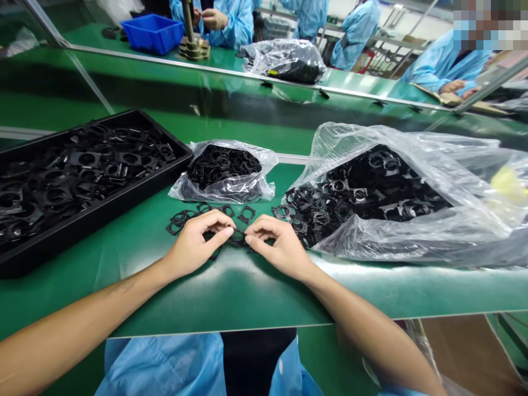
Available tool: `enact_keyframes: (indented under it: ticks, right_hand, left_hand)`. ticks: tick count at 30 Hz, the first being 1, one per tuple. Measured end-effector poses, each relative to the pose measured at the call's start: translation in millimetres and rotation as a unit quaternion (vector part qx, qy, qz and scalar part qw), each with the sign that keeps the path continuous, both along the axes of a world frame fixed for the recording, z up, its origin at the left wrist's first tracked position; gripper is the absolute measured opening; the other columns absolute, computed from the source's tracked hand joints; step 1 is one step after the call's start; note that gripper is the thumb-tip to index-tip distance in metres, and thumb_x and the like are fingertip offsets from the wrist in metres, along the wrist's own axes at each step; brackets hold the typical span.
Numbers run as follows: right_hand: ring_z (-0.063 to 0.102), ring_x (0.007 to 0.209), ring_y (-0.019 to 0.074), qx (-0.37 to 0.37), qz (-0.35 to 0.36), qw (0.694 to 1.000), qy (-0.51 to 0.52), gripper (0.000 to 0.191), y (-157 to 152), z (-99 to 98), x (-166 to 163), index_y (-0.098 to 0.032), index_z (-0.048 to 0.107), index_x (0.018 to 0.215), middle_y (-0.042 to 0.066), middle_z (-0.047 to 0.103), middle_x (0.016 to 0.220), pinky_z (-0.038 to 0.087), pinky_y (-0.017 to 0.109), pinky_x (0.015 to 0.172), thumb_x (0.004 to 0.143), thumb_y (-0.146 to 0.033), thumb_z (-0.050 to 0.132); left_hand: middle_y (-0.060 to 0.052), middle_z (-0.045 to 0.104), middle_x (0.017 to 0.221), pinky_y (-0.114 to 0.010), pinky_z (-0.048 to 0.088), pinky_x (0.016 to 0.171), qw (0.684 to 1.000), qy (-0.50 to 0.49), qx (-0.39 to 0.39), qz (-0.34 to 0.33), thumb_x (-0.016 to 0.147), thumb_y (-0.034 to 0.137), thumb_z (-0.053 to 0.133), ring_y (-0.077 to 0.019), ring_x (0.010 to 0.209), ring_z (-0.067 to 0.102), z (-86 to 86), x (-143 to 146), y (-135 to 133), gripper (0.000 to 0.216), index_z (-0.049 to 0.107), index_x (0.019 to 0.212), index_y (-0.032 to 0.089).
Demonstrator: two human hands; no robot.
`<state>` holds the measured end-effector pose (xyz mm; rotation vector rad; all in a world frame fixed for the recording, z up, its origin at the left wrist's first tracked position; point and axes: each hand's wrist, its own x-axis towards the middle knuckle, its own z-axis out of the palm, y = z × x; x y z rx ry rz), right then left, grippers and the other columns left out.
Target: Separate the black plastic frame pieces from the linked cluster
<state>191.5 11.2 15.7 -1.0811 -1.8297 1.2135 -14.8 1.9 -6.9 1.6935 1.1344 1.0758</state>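
Between my two hands is a small black plastic ring-shaped part (237,238), pinched at its left edge by my left hand (198,240) and at its right edge by my right hand (277,242). Both hands are closed, thumb against fingers, just above the green tabletop (231,297). Several loose black frames with round holes (179,220) lie behind and beside my left hand. Another single frame (247,213) rests beyond the gap between my hands. My fingers partly cover the held part, so its full outline is hidden.
At left stands a long black tray (94,220) heaped with black parts. A small clear bag (247,190) of parts sits behind my hands. On the right, a large open plastic bag (371,242) spills similar parts. Beyond the rail are a blue bin (152,34) and co-workers in blue smocks (235,25).
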Motion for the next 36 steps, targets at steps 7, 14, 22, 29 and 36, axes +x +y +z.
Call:
enact_keyframes:
  ticks: [7,14,22,29,36]
  right_hand:
    - [0.059,0.067,0.0103,0.0,0.0,1.0,-0.005,0.007,-0.3,-0.4,0.4,-0.018,0.068,0.078,0.001,0.062,0.08,0.05,0.022,0.061,0.084,-0.016,0.065]
    - [0.06,0.067,0.0104,0.008,-0.001,1.0,-0.013,0.007,-1.4,-2.1,0.3,-0.017,0.068,0.079,0.001,0.063,0.08,0.05,0.022,0.062,0.085,-0.017,0.064]
    - [0.06,0.066,0.0103,0.021,0.006,0.999,-0.027,0.007,-2.6,-1.4,0.6,-0.017,0.068,0.08,0.001,0.063,0.081,0.051,0.022,0.063,0.085,-0.015,0.064]
    - [0.059,0.066,0.0101,0.046,0.009,0.999,-0.027,0.008,-3.4,-0.9,0.5,-0.016,0.067,0.079,0.001,0.062,0.08,0.05,0.023,0.063,0.085,-0.012,0.064]
    - [0.059,0.066,0.0106,0.046,0.009,0.998,-0.037,0.009,-3.9,-0.4,0.4,-0.018,0.066,0.079,0.001,0.062,0.08,0.05,0.023,0.063,0.085,-0.012,0.063]
  left_hand:
    - [-0.001,0.065,0.082,-0.022,0.051,0.069,1.0,0.003,-0.001,-0.001,0.091,0.028,0.063,-0.0123,0.071,0.061,-0.7,-0.8,0.0,0.012,0.069,0.086,0.018]
    - [-0.001,0.066,0.082,-0.022,0.051,0.069,1.0,0.003,-0.003,0.0,0.09,0.028,0.063,-0.0123,0.071,0.06,1.1,0.1,-0.1,0.012,0.07,0.086,0.018]
    - [-0.002,0.066,0.082,-0.024,0.051,0.07,1.0,0.01,-0.01,0.003,0.089,0.029,0.063,-0.0132,0.072,0.061,0.2,-0.7,0.2,0.014,0.069,0.085,0.018]
    - [-0.002,0.066,0.081,-0.024,0.051,0.07,1.0,0.014,-0.015,0.004,0.089,0.03,0.064,-0.0133,0.072,0.061,0.6,-0.7,0.2,0.014,0.07,0.085,0.018]
    - [-0.002,0.066,0.082,-0.024,0.051,0.071,1.0,0.018,-0.017,0.0,0.089,0.031,0.064,-0.0133,0.073,0.061,-0.2,-1.8,-0.5,0.015,0.069,0.086,0.018]
